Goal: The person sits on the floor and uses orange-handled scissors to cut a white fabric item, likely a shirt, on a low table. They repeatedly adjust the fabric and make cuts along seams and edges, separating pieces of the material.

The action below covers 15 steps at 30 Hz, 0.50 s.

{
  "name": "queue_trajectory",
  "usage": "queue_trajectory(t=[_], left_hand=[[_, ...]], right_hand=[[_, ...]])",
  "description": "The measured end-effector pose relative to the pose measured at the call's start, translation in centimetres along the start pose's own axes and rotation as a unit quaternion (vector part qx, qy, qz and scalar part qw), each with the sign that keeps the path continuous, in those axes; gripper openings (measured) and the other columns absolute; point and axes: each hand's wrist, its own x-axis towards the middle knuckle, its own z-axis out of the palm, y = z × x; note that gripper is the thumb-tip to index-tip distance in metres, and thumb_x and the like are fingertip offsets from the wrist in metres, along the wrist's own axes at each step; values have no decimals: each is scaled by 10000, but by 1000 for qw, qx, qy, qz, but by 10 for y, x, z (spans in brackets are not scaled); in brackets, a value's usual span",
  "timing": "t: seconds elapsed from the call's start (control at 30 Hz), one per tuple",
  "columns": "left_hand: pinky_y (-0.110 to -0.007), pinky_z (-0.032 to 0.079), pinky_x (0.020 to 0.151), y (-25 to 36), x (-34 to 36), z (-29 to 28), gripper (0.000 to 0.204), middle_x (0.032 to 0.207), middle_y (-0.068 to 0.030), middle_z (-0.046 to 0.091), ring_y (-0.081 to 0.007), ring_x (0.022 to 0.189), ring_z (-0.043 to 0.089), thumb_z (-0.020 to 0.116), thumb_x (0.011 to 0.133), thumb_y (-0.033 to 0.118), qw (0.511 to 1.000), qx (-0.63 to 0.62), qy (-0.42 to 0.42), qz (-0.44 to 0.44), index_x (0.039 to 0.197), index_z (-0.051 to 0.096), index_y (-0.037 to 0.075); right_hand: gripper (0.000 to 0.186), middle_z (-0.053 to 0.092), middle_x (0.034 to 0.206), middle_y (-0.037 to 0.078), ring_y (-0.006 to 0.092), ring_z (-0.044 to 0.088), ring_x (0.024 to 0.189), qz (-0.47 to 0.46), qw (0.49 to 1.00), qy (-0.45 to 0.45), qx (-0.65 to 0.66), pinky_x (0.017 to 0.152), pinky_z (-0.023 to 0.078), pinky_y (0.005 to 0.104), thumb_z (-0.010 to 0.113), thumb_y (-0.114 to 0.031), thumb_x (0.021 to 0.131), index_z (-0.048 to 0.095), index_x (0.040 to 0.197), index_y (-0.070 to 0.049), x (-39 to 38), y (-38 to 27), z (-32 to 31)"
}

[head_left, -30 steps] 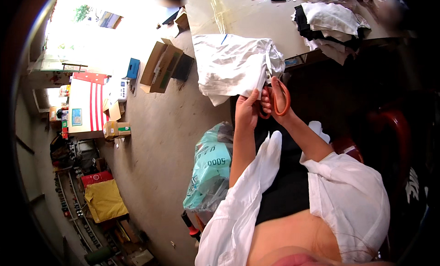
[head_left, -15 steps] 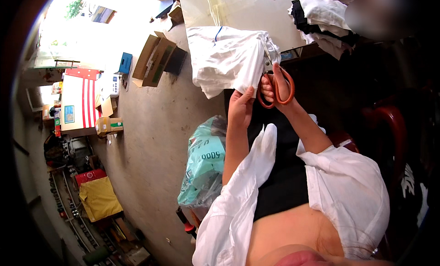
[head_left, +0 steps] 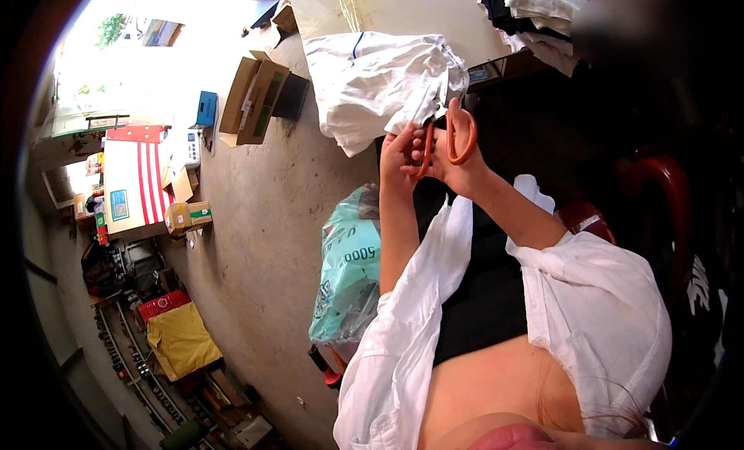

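Observation:
A white cloth garment (head_left: 372, 82) with a thin blue strip lies over the near edge of the table and hangs down toward me. My left hand (head_left: 400, 157) pinches its lower edge. In my right hand (head_left: 443, 151) are scissors (head_left: 463, 137) with large orange-red handles, my fingers wrapped through and around the loops. The two hands are close together, almost touching, at the garment's near right corner. The scissors' blades are mostly hidden by the cloth and my fingers.
The pale tabletop (head_left: 418, 12) carries a pile of white and black cloth (head_left: 535, 16) at its right. Below my left arm stands a teal plastic bag (head_left: 347, 272). An opened cardboard box (head_left: 254, 97) sits on the floor at left; a dark red chair (head_left: 666, 202) is at right.
My right hand has moved left with the scissors, close against my left hand. The scissors have turned, and their blades are less visible. The whole view has shifted slightly.

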Motion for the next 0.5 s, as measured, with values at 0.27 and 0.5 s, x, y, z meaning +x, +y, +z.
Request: queue_trajectory(t=[0.27,0.5], left_hand=[[-278,459,666,-28,-21,26,247,908,-126,660,-181,765,643,547,906,149,969,205,-41,132,1073,577,-31],[-351,404,940,-39,-37,33,350,1217,-142,539,-228,1105,523,522,903,56,973,112,-14,203,1235,460,-34]], right_hand=[[697,413,676,-20,55,383,511,-55,998,-10,-16,419,312,190,368,-760,797,493,978,-99,3,-27,-6],[518,406,522,-44,58,371,367,-121,989,-4,-83,340,314,206,427,-638,867,460,739,-137,17,-32,-27]])
